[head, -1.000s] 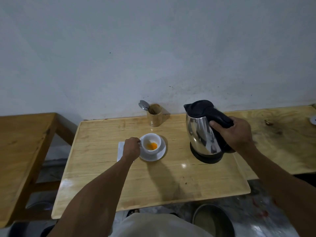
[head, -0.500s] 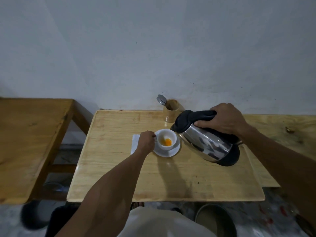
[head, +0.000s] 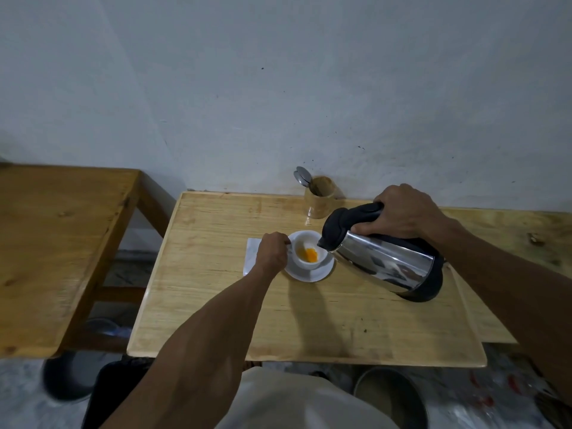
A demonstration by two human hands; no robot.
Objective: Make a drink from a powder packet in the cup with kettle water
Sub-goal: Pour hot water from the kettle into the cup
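The right hand (head: 404, 212) reaches in from the right with the forearm stretched across the table's far corner, its fingers wrapped tight around the black handle of the kettle (head: 383, 258). The kettle is lifted off the table (head: 216, 305) and tipped steeply leftward, base raised to the right, black spout hanging over the right rim of the cup (head: 308, 253). The left hand (head: 272, 252) comes up the middle of the view on a long, nearly straight forearm; its fingers are curled and pressed together at the cup's left side, where the handle would be, though the handle itself is hidden behind the knuckles. There is one kettle, one cup, one saucer (head: 309, 272), one white paper sheet (head: 251, 253) lying flat under the left hand, and one wooden holder (head: 320, 198) at the wall with one spoon (head: 303, 176) standing in it. The cup sits on the saucer near the middle of the table, touching the left hand on one side and just beneath the kettle's spout on the other. Orange powder (head: 309, 254) lies heaped in the bottom of the cup. Whether water is leaving the spout cannot be told. A second wooden table (head: 62, 243) stands apart to the left.
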